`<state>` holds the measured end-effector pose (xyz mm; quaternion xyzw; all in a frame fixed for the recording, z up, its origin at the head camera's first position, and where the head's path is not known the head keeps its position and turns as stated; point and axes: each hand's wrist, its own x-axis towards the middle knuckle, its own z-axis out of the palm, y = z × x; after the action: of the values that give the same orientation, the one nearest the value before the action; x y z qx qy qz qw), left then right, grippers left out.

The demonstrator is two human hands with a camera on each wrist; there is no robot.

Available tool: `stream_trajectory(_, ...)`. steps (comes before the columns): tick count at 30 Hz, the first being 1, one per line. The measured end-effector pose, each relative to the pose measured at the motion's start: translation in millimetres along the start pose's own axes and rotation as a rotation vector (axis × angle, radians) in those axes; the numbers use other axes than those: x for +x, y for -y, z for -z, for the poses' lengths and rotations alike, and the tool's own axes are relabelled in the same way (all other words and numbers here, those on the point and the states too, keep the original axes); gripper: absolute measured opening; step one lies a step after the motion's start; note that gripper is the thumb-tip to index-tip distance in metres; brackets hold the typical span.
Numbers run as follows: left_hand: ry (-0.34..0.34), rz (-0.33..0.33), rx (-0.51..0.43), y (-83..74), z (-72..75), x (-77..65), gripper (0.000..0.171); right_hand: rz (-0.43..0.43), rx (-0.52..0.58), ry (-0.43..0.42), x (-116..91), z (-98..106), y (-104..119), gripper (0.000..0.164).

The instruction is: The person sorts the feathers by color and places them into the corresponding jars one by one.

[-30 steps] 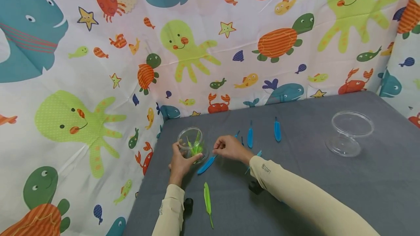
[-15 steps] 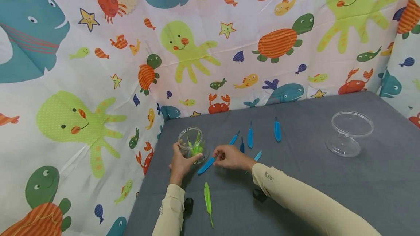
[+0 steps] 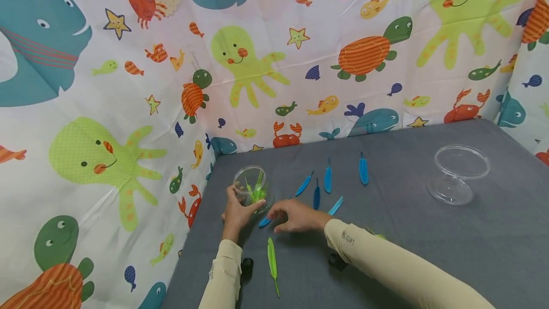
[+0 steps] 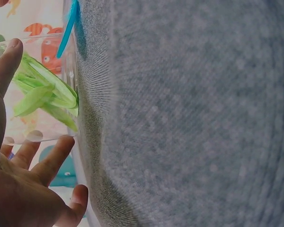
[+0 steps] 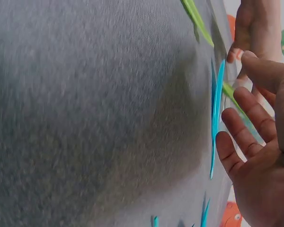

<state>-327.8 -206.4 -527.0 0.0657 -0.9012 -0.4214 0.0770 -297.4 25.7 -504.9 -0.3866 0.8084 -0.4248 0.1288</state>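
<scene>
My left hand [image 3: 237, 214] grips a clear plastic cup [image 3: 241, 186], thumb on one side and fingers on the other. Bright green feathers [image 4: 45, 90] stand in the cup. Just right of it, my right hand [image 3: 299, 216] hovers low with loosely bent fingers and nothing between them. Partly hidden under that hand is a blue feather [image 5: 218, 99] on the grey cloth, its tip showing in the head view. A single green feather [image 3: 272, 259] lies nearer my body, between the forearms.
Several blue feathers [image 3: 328, 178] lie beyond my right hand. At the back right stands a clear footed dish [image 3: 450, 190]. Part of something yellow-green [image 3: 379, 236] shows behind my right sleeve. A cartoon-printed curtain [image 3: 300, 75] borders the grey-covered table [image 3: 411, 232].
My right hand has moved down and slightly left, over the blue feather by the cup, and its fingers have spread. Feathers behind it are now more visible. The left hand holds still.
</scene>
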Motion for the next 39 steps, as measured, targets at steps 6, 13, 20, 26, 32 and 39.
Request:
stream_trajectory(6,-0.001,-0.001,0.005,0.4,0.1,-0.5,0.103,0.025,-0.158,0.103,7,-10,11,0.047)
stream_trajectory(13,0.008,0.003,-0.006,-0.5,0.1,-0.8,0.104,-0.008,-0.210,0.199,13,-20,18,0.056)
stream_trajectory(20,0.009,0.010,-0.004,-0.1,0.4,-0.3,0.106,0.012,-0.237,0.242,10,-26,28,0.056)
stream_trajectory(26,0.010,0.016,-0.012,-0.5,0.9,-2.0,0.106,0.008,-0.229,0.260,6,-33,29,0.053)
stream_trajectory(32,0.008,0.013,-0.015,0.4,0.0,-1.4,0.106,-0.016,-0.205,0.255,3,-34,28,0.050)
stream_trajectory(39,0.006,0.013,-0.031,0.9,0.0,-1.6,0.105,-0.028,-0.212,0.241,-1,-32,26,0.040)
